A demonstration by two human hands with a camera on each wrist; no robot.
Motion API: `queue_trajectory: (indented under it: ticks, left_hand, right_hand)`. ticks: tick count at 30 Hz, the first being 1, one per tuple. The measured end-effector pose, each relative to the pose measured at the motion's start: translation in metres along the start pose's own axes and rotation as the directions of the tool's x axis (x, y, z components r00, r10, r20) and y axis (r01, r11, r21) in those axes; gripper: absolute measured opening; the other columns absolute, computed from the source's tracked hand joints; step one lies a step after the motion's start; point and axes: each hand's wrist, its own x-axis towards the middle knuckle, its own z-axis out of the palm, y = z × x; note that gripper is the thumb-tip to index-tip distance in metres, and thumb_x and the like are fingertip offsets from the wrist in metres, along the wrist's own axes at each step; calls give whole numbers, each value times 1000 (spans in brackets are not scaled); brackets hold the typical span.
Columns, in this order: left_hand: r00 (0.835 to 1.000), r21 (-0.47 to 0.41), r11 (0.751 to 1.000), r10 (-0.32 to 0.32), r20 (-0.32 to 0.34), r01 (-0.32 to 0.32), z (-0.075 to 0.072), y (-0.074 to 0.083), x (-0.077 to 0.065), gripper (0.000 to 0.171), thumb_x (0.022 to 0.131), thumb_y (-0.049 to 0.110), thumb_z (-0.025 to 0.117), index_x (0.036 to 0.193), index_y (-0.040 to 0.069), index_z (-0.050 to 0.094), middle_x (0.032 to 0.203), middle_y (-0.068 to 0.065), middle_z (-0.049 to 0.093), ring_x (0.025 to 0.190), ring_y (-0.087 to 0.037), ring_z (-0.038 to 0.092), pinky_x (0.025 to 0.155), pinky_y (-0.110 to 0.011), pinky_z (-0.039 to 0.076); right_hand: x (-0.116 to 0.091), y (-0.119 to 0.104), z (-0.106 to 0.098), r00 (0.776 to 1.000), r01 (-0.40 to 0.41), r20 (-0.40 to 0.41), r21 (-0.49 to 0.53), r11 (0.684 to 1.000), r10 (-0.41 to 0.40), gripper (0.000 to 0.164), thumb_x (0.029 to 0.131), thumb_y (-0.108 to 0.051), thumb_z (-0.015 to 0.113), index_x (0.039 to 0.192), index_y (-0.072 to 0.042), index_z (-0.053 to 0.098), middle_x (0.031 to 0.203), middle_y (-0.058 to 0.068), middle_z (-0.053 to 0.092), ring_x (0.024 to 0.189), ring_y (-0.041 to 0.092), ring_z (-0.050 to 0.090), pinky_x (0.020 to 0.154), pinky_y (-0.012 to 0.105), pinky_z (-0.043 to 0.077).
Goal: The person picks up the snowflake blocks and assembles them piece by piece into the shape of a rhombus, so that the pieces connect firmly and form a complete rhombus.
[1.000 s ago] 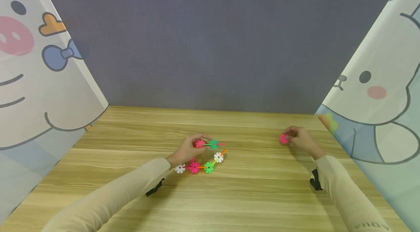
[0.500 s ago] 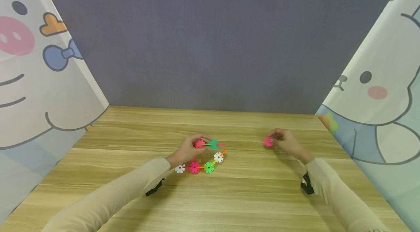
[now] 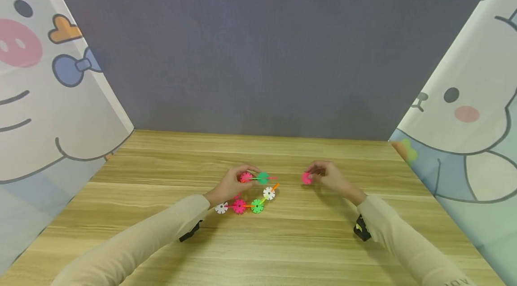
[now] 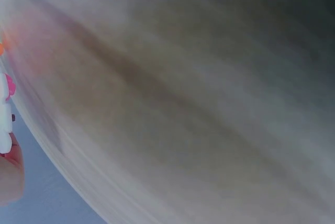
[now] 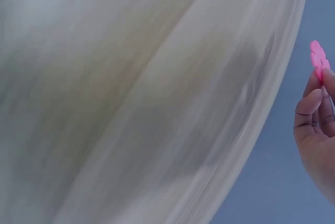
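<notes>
My left hand (image 3: 227, 188) grips a curved chain of interlocking notched plastic discs at a pink disc (image 3: 246, 177). From there the chain runs to a teal disc (image 3: 263, 178) ending in an edge-on pink disc. Its lower side has a white disc (image 3: 221, 207), a pink disc (image 3: 239, 206), a green disc (image 3: 257, 206) and another white disc (image 3: 269, 193) tipped by an edge-on orange disc (image 3: 276, 187). Between thumb and fingers, my right hand (image 3: 333, 180) pinches a loose pink disc (image 3: 306, 178), apart from the chain. Part of the chain is hidden behind my left hand.
The wood-grain table (image 3: 282, 250) spreads beneath both hands. A dark grey panel (image 3: 258, 52) closes off the back. Cartoon-printed panels stand at the left (image 3: 40, 97) and right (image 3: 464, 142). Both wrist views show mostly blurred tabletop.
My right hand has moved left across the table with the pink disc, closer to the chain. The left hand and the chain have stayed almost still.
</notes>
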Motion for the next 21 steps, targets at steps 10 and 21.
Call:
queue_trajectory:
  ticks: [10,21]
  left_hand:
    - [1000,12,1000,1,-10,-1,1,3,-1,31,85,5,62,115,3,58,111,-16,61,43,-1,29,44,-14,31]
    - [1000,4,1000,7,-9,-6,1,3,-1,30,85,4,62,115,3,58,111,-14,61,43,-2,27,44,-14,30]
  right_hand:
    - [11,-19,18,1000,-3,23,67,998,1,15,84,2,60,98,6,62,93,19,65,81,17,61,70,20,51]
    - [19,-34,33,999,-22,45,155,988,15,17,82,1,61,99,7,61,94,21,64,80,18,61,68,21,51]
